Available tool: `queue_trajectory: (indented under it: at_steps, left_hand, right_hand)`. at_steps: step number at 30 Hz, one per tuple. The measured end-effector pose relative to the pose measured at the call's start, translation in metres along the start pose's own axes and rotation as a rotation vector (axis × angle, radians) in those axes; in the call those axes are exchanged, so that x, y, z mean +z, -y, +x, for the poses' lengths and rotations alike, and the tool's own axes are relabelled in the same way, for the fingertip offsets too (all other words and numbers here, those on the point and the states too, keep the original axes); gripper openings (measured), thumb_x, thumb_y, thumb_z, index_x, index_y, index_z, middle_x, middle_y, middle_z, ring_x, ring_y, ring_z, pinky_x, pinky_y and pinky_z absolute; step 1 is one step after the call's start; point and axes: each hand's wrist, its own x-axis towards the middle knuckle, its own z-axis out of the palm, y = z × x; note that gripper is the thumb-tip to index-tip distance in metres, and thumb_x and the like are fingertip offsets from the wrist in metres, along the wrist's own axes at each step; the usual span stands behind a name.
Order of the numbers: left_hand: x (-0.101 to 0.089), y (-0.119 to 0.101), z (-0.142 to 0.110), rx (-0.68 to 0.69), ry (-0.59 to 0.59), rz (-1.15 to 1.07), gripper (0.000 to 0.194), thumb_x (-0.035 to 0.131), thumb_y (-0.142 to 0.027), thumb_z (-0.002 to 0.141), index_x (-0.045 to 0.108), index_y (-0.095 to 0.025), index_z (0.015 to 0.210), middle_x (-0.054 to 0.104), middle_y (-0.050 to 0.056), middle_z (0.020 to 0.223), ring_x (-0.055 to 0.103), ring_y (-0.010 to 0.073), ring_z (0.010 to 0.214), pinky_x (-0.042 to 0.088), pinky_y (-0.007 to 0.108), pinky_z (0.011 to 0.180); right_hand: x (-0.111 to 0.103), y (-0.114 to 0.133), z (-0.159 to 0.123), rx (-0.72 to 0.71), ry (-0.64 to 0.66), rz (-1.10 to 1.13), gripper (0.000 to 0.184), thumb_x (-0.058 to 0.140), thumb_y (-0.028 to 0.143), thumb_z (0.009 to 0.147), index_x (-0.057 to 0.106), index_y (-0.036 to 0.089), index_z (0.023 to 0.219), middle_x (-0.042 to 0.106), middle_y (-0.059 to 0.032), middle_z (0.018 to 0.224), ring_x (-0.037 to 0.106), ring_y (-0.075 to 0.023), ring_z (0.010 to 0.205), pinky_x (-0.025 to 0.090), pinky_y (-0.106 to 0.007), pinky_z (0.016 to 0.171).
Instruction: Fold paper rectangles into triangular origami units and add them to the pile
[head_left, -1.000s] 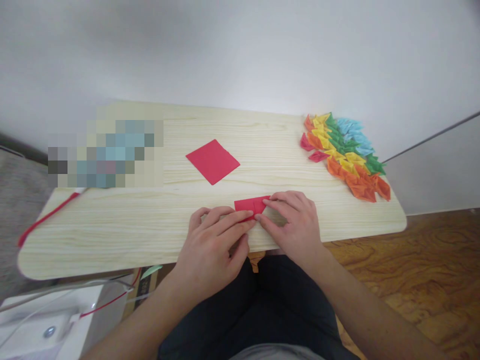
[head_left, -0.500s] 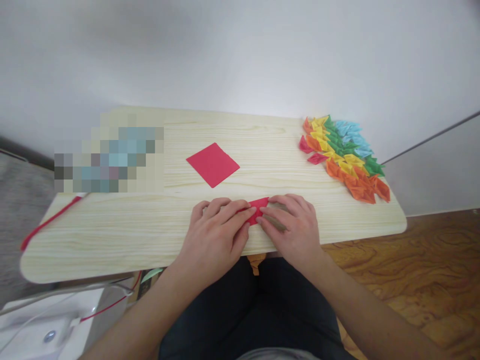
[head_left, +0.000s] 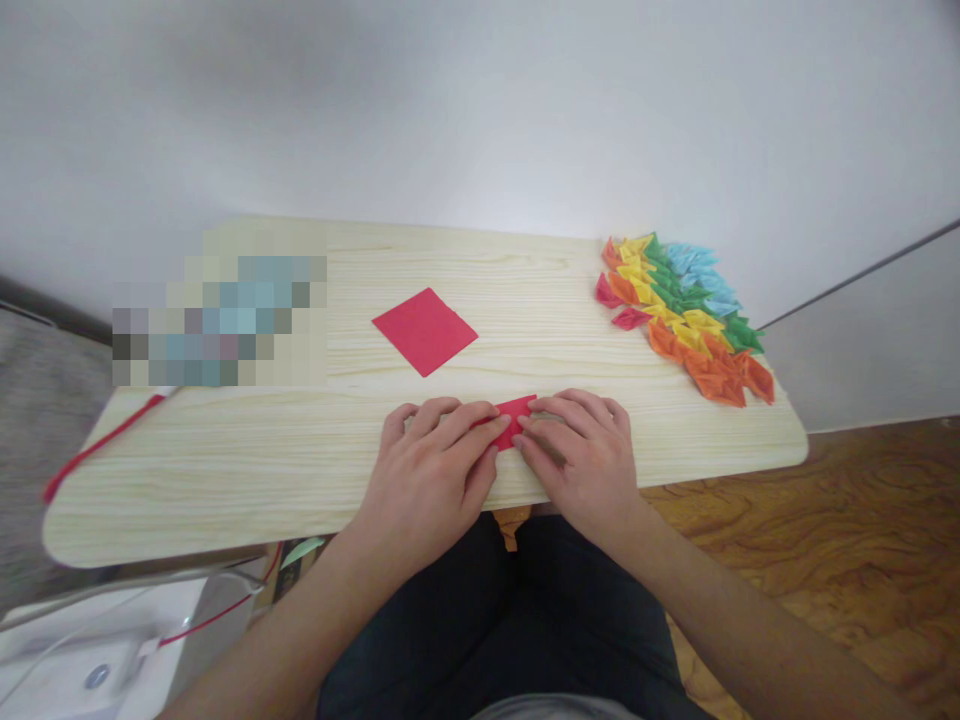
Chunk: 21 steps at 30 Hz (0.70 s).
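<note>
A small folded piece of red paper (head_left: 516, 420) lies on the table near its front edge, between my two hands. My left hand (head_left: 435, 455) grips its left part, with thumb and fingertips pressed on it. On the right end, the fingertips and thumb of my right hand (head_left: 589, 450) close on the paper. Much of the paper is covered by my fingers. Just beyond my hands, a flat red paper square (head_left: 425, 333) rests with a corner pointing toward me.
Several folded paper pieces in orange, yellow, green, blue and red (head_left: 690, 315) are grouped at the right of the wooden table (head_left: 225, 450). A blurred-out patch (head_left: 240, 320) covers the left back. A red cable (head_left: 105, 445) hangs over the left edge. A wall stands behind.
The fingers of my right hand have shifted very slightly at the paper's right end. Both hands stay on the folded red paper; the view has moved a little.
</note>
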Motion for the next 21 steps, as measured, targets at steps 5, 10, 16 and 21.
queue_trajectory:
  at_steps: [5,10,16,21]
  left_hand:
    - [0.001,0.000,-0.001,0.000,-0.003,-0.016,0.030,0.059,-0.023,0.100,0.073,-0.027,0.126,0.073,0.007,0.134,0.059,0.0311,0.121,0.039,0.054,0.104]
    - [-0.006,0.001,-0.005,-0.020,0.021,-0.089,0.034,0.063,-0.024,0.094,0.072,-0.026,0.127,0.072,0.006,0.134,0.058,0.0307,0.123,0.038,0.054,0.109]
    - [-0.010,0.009,-0.008,-0.007,0.015,-0.178,0.037,0.058,-0.010,0.090,0.075,-0.028,0.119,0.073,0.003,0.132,0.059,0.0264,0.125,0.039,0.050,0.114]
    - [-0.005,0.014,-0.004,0.016,0.006,-0.171,0.025,0.060,-0.018,0.098,0.077,-0.028,0.115,0.076,0.002,0.126,0.060,0.0257,0.121,0.041,0.049,0.110]
  right_hand:
    - [0.001,-0.001,0.002,0.034,-0.018,0.041,0.009,0.071,0.036,0.097,0.079,0.030,0.099,0.079,-0.0007,0.117,0.061,-0.0274,0.117,0.038,-0.050,0.105]
    - [0.001,-0.003,0.003,0.043,-0.009,0.096,0.008,0.074,0.032,0.095,0.079,0.031,0.100,0.079,0.0006,0.116,0.062,-0.0265,0.116,0.041,-0.049,0.104]
    - [0.000,-0.007,0.004,0.044,-0.002,0.128,0.009,0.074,0.031,0.095,0.080,0.032,0.102,0.079,0.0008,0.117,0.062,-0.0264,0.116,0.041,-0.050,0.105]
    - [0.001,-0.006,0.005,0.032,0.000,0.135,0.008,0.075,0.029,0.093,0.081,0.032,0.099,0.079,0.0014,0.117,0.061,-0.0266,0.116,0.042,-0.049,0.105]
